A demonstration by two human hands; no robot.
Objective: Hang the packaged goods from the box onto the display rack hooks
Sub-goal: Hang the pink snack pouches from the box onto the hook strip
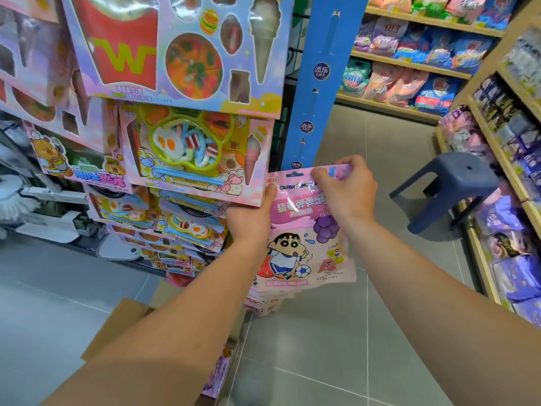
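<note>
I hold a pink snack bag [304, 244] printed with a cartoon boy and a football, upright in front of the blue hanging strip [319, 83]. My left hand [251, 218] grips its left edge, thumb on the front. My right hand [345, 189] pinches the bag's top edge just below the strip's lowest hook. More pink bags [263, 303] of the same kind hang or lie directly beneath it. The cardboard box [128, 317] stands open on the floor under my left forearm, with packages [219, 373] showing at its right side.
Toy-food candy boxes [181, 159] fill the rack on the left. A dark blue plastic stool [448, 189] stands on the grey floor to the right. Wooden shelves [494, 159] stocked with bagged goods line the right side and the back.
</note>
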